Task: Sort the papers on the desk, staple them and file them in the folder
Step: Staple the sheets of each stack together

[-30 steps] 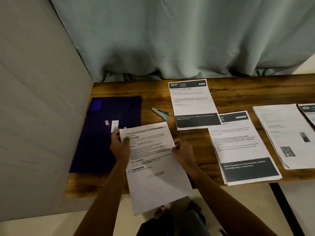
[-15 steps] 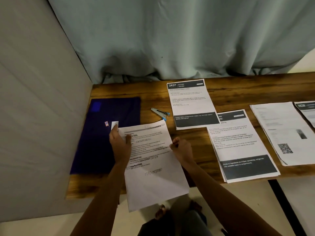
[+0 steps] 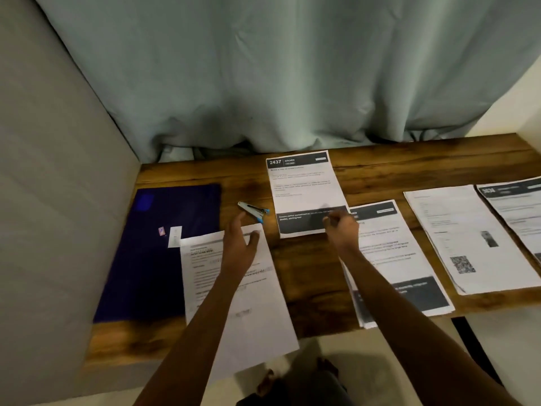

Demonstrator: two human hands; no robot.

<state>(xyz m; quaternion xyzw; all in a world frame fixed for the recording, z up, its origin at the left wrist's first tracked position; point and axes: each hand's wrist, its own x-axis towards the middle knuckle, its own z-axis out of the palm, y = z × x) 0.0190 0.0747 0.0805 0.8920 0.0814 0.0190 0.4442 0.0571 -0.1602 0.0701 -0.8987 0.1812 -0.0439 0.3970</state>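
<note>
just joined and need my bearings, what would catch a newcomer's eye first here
The left hand hangs open over a printed sheet at the near edge of the desk, just short of a small stapler; the right hand, fingers curled, sits at the lower edge of the sheet headed 2437. A dark blue folder lies flat at the desk's left end, with more sheets spread to the right.

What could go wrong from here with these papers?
1. The front sheet overhangs the desk edge, and the left hand is open over it, not gripping, so it may slide off.
2. The right hand, curled at the 2437 sheet's lower corner, may nudge the stack next to it out of order.
</note>
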